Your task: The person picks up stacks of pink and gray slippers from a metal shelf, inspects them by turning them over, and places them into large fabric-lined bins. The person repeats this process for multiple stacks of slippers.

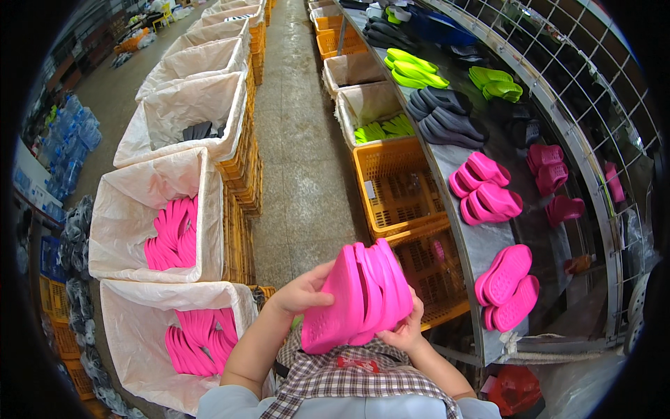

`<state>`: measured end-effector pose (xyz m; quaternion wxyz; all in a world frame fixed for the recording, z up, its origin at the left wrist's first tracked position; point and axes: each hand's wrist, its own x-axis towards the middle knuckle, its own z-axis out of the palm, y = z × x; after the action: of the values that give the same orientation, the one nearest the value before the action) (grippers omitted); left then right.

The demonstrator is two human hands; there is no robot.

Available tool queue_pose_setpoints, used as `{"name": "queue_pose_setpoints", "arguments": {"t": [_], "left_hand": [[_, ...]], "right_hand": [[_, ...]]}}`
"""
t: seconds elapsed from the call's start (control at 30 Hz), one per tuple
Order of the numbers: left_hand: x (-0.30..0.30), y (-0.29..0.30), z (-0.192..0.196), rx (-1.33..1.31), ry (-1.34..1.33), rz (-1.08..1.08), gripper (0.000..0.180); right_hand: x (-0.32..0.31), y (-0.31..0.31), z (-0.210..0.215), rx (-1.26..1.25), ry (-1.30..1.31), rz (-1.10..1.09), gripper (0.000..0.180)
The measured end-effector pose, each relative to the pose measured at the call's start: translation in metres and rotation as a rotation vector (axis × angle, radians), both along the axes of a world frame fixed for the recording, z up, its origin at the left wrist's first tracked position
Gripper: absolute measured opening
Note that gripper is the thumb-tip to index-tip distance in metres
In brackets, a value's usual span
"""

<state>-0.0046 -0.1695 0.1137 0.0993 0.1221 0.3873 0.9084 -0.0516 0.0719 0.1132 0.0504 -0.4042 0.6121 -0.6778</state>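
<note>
Head view: left hand [306, 292] and right hand [405, 325], grip pinching nested pink clogs [366, 297] before the checked apron [317, 387], between white-lined crates [125, 192] and the metal desk [481, 241] bearing pink, gray and lime shoes [450, 120]; tiled floor [296, 167] stretches beyond.

I count two hands [307, 290], two white-lined bins [148, 183] of pink footwear [171, 234] and one such bin [366, 105] of lime-green footwear [384, 130]. There's one yellow chair [166, 15] and one red bag [516, 388].
</note>
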Motion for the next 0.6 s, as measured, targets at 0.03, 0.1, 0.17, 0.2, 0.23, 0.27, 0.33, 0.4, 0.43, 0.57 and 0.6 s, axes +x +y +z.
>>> {"name": "queue_pose_setpoints", "arguments": {"t": [0.03, 0.1, 0.17, 0.2, 0.23, 0.27, 0.33, 0.4, 0.43, 0.57, 0.6], "left_hand": [[-0.002, 0.002, -0.003, 0.041, -0.067, 0.062, 0.086], [-0.005, 0.009, -0.010, 0.074, -0.205, 0.199, 0.085], [-0.005, 0.013, -0.017, 0.256, -0.272, 0.270, 0.083], [-0.003, 0.012, -0.020, 0.345, -0.288, 0.252, 0.083], [0.000, 0.010, -0.023, 0.439, -0.297, 0.219, 0.082], [0.006, 0.009, -0.026, 0.534, -0.290, 0.183, 0.081], [0.017, 0.007, -0.031, 0.690, -0.261, 0.143, 0.080], [0.025, 0.004, -0.034, 0.803, -0.227, 0.116, 0.078], [0.026, 0.002, -0.035, 0.868, -0.208, 0.101, 0.077], [0.028, -0.002, -0.033, 1.015, -0.131, -0.025, 0.073], [0.029, -0.002, -0.030, 1.026, -0.142, -0.037, 0.071]], "right_hand": [[0.000, -0.004, 0.006, -0.024, 0.002, -0.004, 0.076], [-0.002, -0.011, 0.020, 0.134, -0.147, -0.024, 0.075], [-0.005, -0.020, 0.036, 0.286, -0.266, -0.027, 0.073], [-0.010, -0.025, 0.043, 0.368, -0.303, -0.015, 0.072], [-0.015, -0.030, 0.050, 0.431, -0.276, -0.016, 0.071], [-0.018, -0.037, 0.054, 0.359, -0.585, 0.047, 0.070], [-0.024, -0.041, 0.064, -0.025, -0.928, 0.211, 0.057], [-0.033, -0.041, 0.067, -0.312, -1.160, 0.183, 0.049], [-0.037, -0.040, 0.067, -0.364, -1.176, 0.194, 0.046], [-0.038, -0.034, 0.053, -0.444, -1.326, 0.236, 0.047], [-0.037, -0.035, 0.048, -0.426, -1.327, 0.242, 0.048]]}}
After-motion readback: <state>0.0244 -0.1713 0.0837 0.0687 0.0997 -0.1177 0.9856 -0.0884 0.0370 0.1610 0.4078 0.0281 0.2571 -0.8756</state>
